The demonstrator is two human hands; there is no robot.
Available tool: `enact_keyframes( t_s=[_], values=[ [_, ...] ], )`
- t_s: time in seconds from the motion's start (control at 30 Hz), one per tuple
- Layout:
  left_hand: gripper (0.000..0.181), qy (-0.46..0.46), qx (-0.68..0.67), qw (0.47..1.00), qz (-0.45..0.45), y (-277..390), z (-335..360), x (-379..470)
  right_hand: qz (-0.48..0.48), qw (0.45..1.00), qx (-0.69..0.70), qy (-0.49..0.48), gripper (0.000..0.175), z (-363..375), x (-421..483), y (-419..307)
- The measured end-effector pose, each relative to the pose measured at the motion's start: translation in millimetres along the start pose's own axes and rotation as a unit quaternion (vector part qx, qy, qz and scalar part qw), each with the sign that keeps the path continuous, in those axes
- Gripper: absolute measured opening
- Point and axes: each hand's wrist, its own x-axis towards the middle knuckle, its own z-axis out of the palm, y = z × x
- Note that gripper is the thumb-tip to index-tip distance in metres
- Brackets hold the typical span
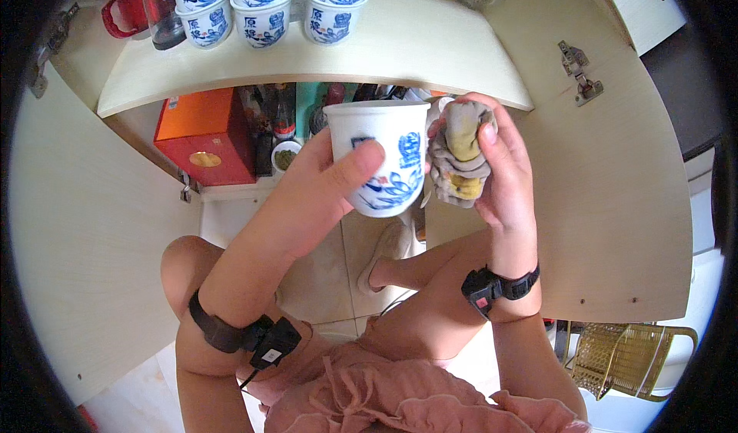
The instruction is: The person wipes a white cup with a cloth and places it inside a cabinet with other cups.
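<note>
My left hand point(323, 185) grips a white ceramic cup point(377, 162) with blue floral print and writing, its thumb across the front. The cup is upright, in front of the cabinet shelf's front edge. Just right of it, my right hand point(507, 150) holds a bunched grey and yellow cloth point(463, 153). Cloth and cup are close together; whether they touch is hard to tell. Matching cups point(262, 20) stand in stacks on the upper shelf point(426, 41).
An orange-red box point(207, 139) and a small bowl with green contents point(285, 155) sit in the lower compartment. A red mug point(124, 12) stands at upper left. The left cabinet door point(98, 219) and right cabinet door point(599, 202) are swung wide. A woven gold-coloured basket point(625, 358) is at lower right.
</note>
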Motion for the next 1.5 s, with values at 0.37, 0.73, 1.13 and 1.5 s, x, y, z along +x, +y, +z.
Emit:
enact_keyframes(
  t_s=[0.37,0.73,1.13,1.5],
  values=[
    [0.059,0.013,-0.063,0.997,-0.029,-15,1,1,-0.255,0.888,-0.382,0.0,0.033,18,-12,-3],
    [0.052,0.05,-0.072,0.996,-0.013,-13,5,4,-0.31,0.817,-0.486,-0.017,0.021,23,-11,4],
    [0.05,0.082,-0.046,0.995,-0.022,-11,8,0,-0.366,0.755,-0.545,0.012,0.02,25,-12,6],
    [0.053,0.087,0.07,0.994,0.019,-12,15,0,-0.339,0.796,-0.5,0.045,0.016,17,-4,10]
  ],
)
